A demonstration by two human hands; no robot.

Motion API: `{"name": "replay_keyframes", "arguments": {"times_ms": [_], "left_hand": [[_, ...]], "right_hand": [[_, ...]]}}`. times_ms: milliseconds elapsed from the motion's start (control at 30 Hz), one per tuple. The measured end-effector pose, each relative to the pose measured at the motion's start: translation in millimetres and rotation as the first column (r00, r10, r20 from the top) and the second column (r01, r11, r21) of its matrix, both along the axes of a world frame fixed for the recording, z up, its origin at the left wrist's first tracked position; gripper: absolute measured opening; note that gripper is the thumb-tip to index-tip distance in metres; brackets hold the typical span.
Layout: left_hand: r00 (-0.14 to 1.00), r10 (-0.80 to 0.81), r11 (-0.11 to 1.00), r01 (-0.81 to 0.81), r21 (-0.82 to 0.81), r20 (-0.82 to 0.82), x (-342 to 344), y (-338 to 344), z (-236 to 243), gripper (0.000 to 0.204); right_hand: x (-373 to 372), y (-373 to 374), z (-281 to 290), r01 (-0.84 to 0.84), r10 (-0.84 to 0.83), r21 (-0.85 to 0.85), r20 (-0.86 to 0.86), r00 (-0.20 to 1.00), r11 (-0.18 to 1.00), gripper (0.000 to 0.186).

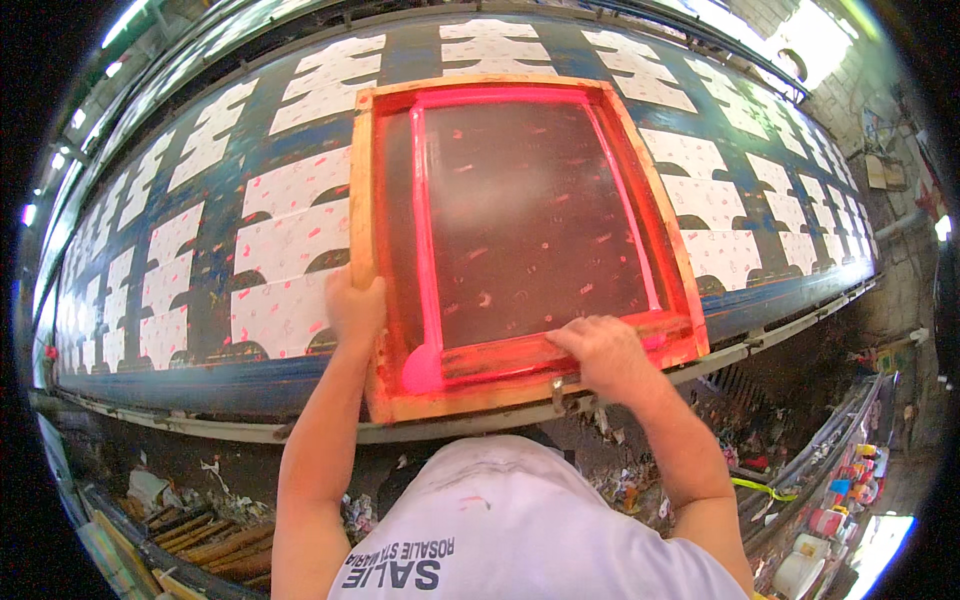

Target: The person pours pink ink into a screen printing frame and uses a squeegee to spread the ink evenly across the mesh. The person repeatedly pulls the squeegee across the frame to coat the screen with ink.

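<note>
A wooden-framed printing screen (363,200) lies over white cut pieces (288,300) with small pink motifs on the long dark table (270,390). Its dark mesh shows small scattered shapes, bordered by bright pink ink (423,370). My left hand (352,310) is closed round the screen’s left edge. My right hand (597,350) is curled over a red-stained bar (490,355) lying along the near side inside the frame, its fingers gripping that bar.
Rows of white pieces stretch left and right. A metal rail (750,342) follows the near edge. Below are scraps, rusty wooden slats (190,540) at lower left, and several paint containers (830,520) at lower right. Pipes (700,35) run along the far side.
</note>
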State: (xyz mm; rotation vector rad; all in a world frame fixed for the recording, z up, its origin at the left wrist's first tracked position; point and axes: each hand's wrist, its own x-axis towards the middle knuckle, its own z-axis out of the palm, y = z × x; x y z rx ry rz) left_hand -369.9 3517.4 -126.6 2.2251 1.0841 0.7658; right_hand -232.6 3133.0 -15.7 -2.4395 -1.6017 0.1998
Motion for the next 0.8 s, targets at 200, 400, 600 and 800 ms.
{"name": "replay_keyframes", "arguments": {"times_ms": [200,400,600,800], "left_hand": [[0.998,-0.001,0.998,0.004,0.06,-0.062,-1.8,-0.3,-4.0,0.041],[0.997,-0.005,0.997,0.011,0.082,-0.075,-2.2,1.1,-6.9,0.04],[0.983,0.034,0.993,-0.013,0.121,-0.18,2.4,-5.8,3.0,0.04],[0.991,0.001,0.996,0.011,0.091,-0.132,3.4,-6.9,9.0,0.034]], "right_hand": [[-19.0,-15.1,5.4,0.044,-0.043,-0.008,0.031,0.999,0.999,0.047],[-44.1,-16.6,-18.6,0.088,-0.095,0.062,0.126,0.988,0.994,0.043],[-20.6,12.3,-38.9,0.037,-0.087,0.213,0.229,0.97,0.976,0.047],[86.5,84.5,-62.0,0.012,-0.092,0.27,0.283,0.955,0.963,0.05]]}}
